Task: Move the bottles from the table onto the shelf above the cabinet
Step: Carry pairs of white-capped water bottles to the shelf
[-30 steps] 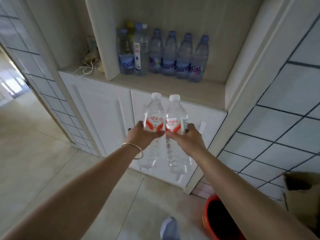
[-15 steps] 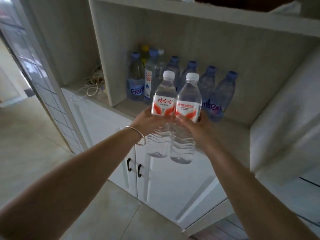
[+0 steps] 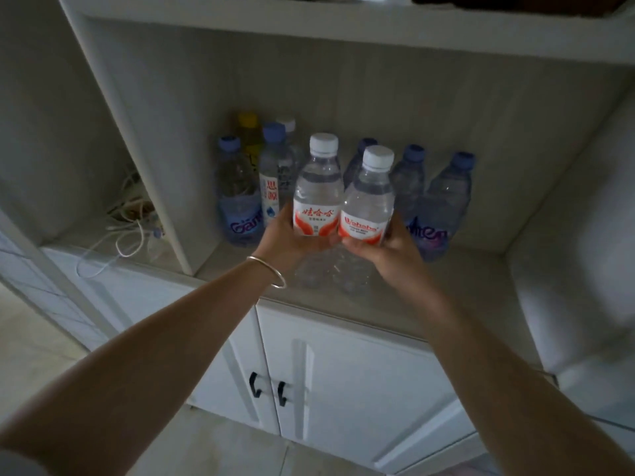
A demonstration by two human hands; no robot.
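1. Your left hand (image 3: 292, 235) is wrapped round the left white-capped bottle (image 3: 318, 190), fingers curled at the label. Your right hand (image 3: 388, 249) grips the right white-capped bottle (image 3: 367, 201) the same way. The two bottles are upright and touching side by side.

2. Both bottles are over the shelf (image 3: 446, 293) above the cabinet (image 3: 343, 372), toward its front. Whether their bases rest on the board or hang just above it cannot be told; the clear lower halves blur against the surface.

3. Already on the shelf: a row of blue-capped bottles (image 3: 446, 201) along the back wall, with a yellow-capped bottle (image 3: 248, 132) and a white-capped one behind them at the left end. Judged from this, a good share of the job is done.

4. Left for this pair: set them down and let go. Free board shows in front of the back row, so there looks to be room.

5. The table is out of view, so you cannot tell from here how many bottles remain to fetch.

6. Risk, as a guess: the standing row is just behind your knuckles; a push too deep could topple one.

7. Side compartment on the left holds a tangle of white cables (image 3: 127, 228), apart from the bottles.
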